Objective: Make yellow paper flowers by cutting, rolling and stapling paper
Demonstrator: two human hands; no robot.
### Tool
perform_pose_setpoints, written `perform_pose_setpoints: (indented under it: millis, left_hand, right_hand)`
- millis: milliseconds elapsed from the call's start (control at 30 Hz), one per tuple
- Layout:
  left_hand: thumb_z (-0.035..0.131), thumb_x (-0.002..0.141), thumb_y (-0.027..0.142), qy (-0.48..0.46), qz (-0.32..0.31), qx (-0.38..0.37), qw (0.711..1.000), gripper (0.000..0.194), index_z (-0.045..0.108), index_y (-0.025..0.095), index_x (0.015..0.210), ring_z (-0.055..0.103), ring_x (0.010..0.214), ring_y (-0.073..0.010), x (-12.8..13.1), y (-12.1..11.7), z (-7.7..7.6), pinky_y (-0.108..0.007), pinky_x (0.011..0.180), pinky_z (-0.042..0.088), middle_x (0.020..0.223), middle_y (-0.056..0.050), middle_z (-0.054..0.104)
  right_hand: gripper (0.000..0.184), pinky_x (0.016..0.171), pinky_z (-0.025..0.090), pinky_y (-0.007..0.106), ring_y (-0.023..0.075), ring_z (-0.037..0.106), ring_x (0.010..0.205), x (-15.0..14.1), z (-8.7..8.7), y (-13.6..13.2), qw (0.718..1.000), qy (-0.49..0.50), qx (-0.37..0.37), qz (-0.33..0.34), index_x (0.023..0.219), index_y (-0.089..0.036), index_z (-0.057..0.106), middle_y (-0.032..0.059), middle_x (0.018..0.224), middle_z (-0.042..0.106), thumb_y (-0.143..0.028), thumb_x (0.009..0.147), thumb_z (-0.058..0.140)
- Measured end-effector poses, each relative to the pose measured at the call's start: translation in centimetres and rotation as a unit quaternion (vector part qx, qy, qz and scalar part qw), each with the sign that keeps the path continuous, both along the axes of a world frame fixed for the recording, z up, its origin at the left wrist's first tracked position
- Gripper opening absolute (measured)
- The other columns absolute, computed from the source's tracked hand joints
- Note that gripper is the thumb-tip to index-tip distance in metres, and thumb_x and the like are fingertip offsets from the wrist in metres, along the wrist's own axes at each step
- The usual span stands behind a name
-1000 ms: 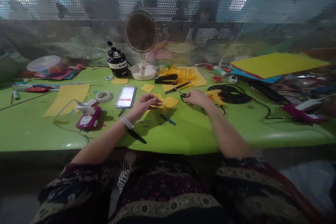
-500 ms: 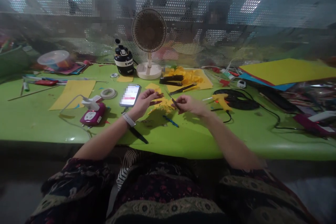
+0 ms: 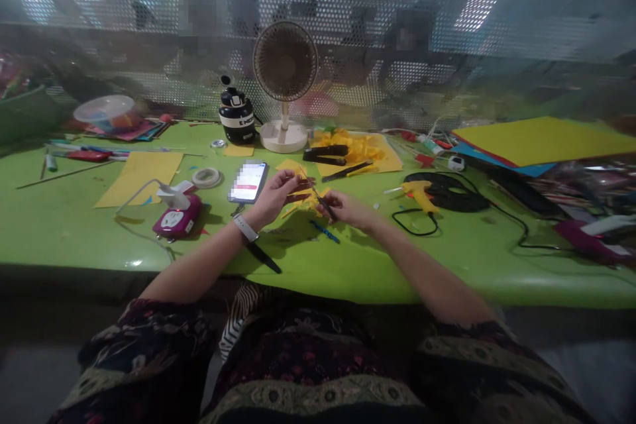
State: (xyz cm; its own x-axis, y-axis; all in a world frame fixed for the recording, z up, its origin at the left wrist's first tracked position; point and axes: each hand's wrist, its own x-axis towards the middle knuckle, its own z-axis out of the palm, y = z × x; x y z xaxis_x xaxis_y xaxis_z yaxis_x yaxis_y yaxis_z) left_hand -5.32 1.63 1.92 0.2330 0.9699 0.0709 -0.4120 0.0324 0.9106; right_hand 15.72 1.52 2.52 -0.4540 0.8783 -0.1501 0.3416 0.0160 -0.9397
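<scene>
Held scissors [image 3: 326, 210] at yellow paper [image 3: 304, 204] above the counter [image 3: 372, 265], with right hand [image 3: 345, 211] closed around the handles. Half-curled left hand [image 3: 279, 192] beside them, hold unclear. Showed "ENC", partly legible, on dark bottle [image 3: 238, 122] beyond.

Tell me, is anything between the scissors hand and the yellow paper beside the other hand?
Nothing visible stands before the yellow paper, only the scissors in the right hand. The blue piece lies toward the front of the table.

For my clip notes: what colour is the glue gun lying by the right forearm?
Yellow glue gun; it shows best in the head view.
</scene>
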Motion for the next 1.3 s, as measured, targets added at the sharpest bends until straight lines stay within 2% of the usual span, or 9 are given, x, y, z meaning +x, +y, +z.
perform_pose_setpoints:
  millis: [267,500,733,1133,1300]
  left_hand:
    - [0.067,0.09,0.025,0.002,-0.005,-0.017,1.0,0.016,0.053,0.018,0.091,0.074,0.094,-0.0189,0.02,0.16,-0.56,-0.038,0.09,0.057,0.096,-0.007,0.076]
    - [0.067,0.09,0.025,-0.013,-0.003,-0.018,1.0,0.018,0.052,0.017,0.088,0.074,0.099,-0.0195,0.35,-0.11,-0.49,-0.04,0.094,0.056,0.096,-0.008,0.077]
    - [0.067,0.09,0.024,-0.018,-0.008,-0.018,1.0,0.017,0.052,0.017,0.088,0.073,0.101,-0.02,0.27,0.01,-0.7,-0.041,0.096,0.055,0.099,-0.009,0.077]
    - [0.069,0.089,0.023,-0.045,-0.009,-0.026,0.999,0.018,0.052,0.016,0.087,0.074,0.1,-0.0224,0.39,0.13,-0.97,-0.043,0.095,0.055,0.095,-0.009,0.077]
    - [0.066,0.091,0.021,-0.043,-0.008,-0.029,0.999,0.014,0.053,0.016,0.088,0.074,0.096,-0.0206,0.34,0.06,-0.9,-0.044,0.095,0.056,0.098,-0.009,0.077]
  right_hand:
    - [0.038,0.056,0.047,0.024,0.0108,0.054,0.064,-0.35,-0.16,-0.06,1.0,0.0,0.005,-0.007,0.085,-0.017,0.056,-0.0016,0.074,0.058,-0.045,0.072,0.078]
    - [0.048,0.054,0.042,0.024,0.0108,0.052,0.062,-0.24,-0.57,0.0,0.999,-0.022,0.026,0.005,0.088,-0.017,0.056,-0.0017,0.075,0.059,-0.056,0.07,0.076]
    - [0.052,0.052,0.036,0.024,0.0098,0.048,0.058,-0.37,-0.44,-0.06,0.998,-0.038,0.045,-0.014,0.081,-0.018,0.053,-0.0041,0.067,0.055,-0.062,0.066,0.075]
    - [0.055,0.051,0.033,0.024,0.0109,0.047,0.057,-0.47,-0.97,0.05,0.996,-0.048,0.076,-0.023,0.077,-0.019,0.053,-0.0027,0.064,0.054,-0.07,0.066,0.07]
    - [0.054,0.053,0.033,0.025,0.0113,0.048,0.057,-0.48,-1.05,0.06,0.995,-0.052,0.08,-0.021,0.078,-0.019,0.053,-0.0024,0.065,0.055,-0.07,0.069,0.068]
